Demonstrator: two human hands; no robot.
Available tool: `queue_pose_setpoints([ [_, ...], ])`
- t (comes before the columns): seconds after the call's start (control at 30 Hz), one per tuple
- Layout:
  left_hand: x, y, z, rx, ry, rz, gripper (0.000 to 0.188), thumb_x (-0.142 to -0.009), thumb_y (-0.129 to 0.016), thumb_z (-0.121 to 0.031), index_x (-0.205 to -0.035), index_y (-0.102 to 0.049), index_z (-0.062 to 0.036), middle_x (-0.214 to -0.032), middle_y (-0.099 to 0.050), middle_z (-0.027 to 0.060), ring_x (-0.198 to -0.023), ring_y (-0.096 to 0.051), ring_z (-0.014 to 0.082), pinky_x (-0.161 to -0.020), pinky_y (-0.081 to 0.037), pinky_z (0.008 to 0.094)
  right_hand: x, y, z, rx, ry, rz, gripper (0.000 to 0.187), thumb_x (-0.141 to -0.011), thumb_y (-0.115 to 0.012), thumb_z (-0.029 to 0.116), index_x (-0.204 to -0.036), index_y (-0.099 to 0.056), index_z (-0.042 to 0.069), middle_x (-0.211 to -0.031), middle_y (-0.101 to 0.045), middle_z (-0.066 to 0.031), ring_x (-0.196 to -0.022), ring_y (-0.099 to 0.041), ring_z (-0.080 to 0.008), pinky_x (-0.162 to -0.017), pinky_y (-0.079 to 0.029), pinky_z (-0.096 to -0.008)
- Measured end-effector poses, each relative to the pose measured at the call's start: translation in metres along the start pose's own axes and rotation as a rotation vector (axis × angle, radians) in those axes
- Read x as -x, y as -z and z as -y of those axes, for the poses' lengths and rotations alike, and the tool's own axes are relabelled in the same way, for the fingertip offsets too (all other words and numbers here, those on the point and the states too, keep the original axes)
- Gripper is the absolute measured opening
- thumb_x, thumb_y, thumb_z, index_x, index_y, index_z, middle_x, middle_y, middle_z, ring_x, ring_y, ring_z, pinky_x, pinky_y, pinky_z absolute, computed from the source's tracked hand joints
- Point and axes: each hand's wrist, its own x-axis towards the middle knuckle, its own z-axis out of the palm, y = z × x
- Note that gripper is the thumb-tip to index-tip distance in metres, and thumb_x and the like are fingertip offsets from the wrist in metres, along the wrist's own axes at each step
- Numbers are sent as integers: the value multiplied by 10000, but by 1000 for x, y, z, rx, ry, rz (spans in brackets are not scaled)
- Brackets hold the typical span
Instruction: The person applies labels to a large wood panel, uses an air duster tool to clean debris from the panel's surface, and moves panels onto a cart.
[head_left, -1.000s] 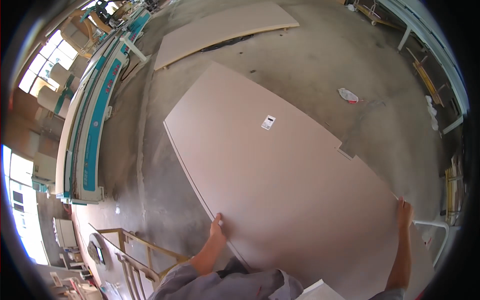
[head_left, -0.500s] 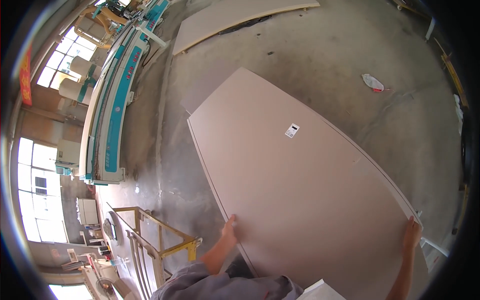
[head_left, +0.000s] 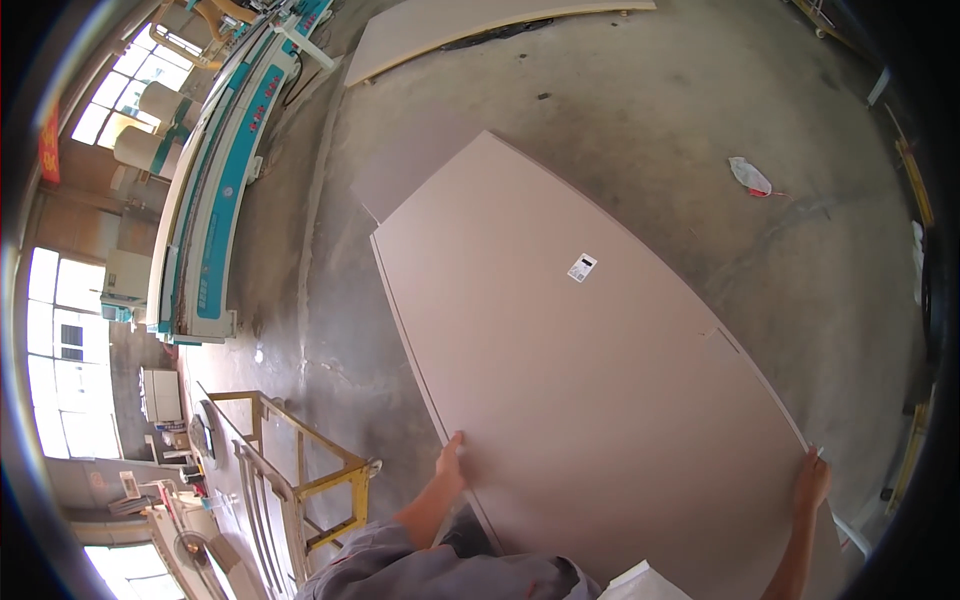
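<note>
A large pinkish-beige flat panel [head_left: 560, 370] fills the middle of the head view, reaching from my body toward the far side. A small white label [head_left: 582, 267] is stuck on its upper face. My left hand [head_left: 452, 466] grips its left edge, thumb on top and the other fingers hidden beneath. At the right edge, my right hand [head_left: 812, 484] is closed on the rim. Past the far left corner, a similar-coloured sheet [head_left: 415, 165] shows lower down. Something white [head_left: 640, 582] lies over the near edge by my body.
A long teal-and-white machine [head_left: 225, 200] stands at the left. Nearer, a yellow metal frame cart [head_left: 350, 480] carries sheets. Another panel stack [head_left: 480, 25] lies at the back. A white-and-red scrap [head_left: 750, 177] is on the concrete floor at the right.
Along the right edge, the dark seam seen earlier has mostly gone, leaving a short slot mark. My right hand sits slightly lower and further left in view. Both hands keep their grip.
</note>
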Motion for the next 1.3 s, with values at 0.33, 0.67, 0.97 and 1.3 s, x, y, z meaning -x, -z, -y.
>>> queue_pose_setpoints([
  [0.33,12,-42,6,-33,84,-43,353,-822,-706,-420,-965,-581,-122,-963,-591,121,-814,-605,303,-684,-515,501,-12,-13,-29,45,-7,34,511,-980,-417,423,-989,-677,-17,-872,-650,-247,-828,-614,-405,-744,-452,-493],
  [0.67,-65,-77,71,-212,149,119,387,-811,-576,-577,-783,-575,-191,-929,-605,21,-877,-563,272,-835,-481,477,-108,-44,62,36,55,310,637,-955,-322,546,-897,-726,57,-973,-690,-156,-1009,-621,-343,-844,-483,-466],
  [0.97,-103,-93,97,-265,12,98,458,-802,-613,-581,-930,-615,-141,-973,-637,61,-921,-591,273,-825,-497,435,-128,-124,40,-25,-46,309,618,-955,-345,526,-855,-719,44,-916,-685,-143,-931,-625,-342,-806,-485,-430],
  [1.3,-124,-101,112,-237,-2,64,481,-802,-599,-604,-929,-617,-140,-1004,-638,89,-956,-594,294,-873,-483,479,-159,-164,45,-90,-80,352,616,-954,-352,537,-881,-715,45,-949,-678,-146,-960,-623,-329,-828,-485,-423],
])
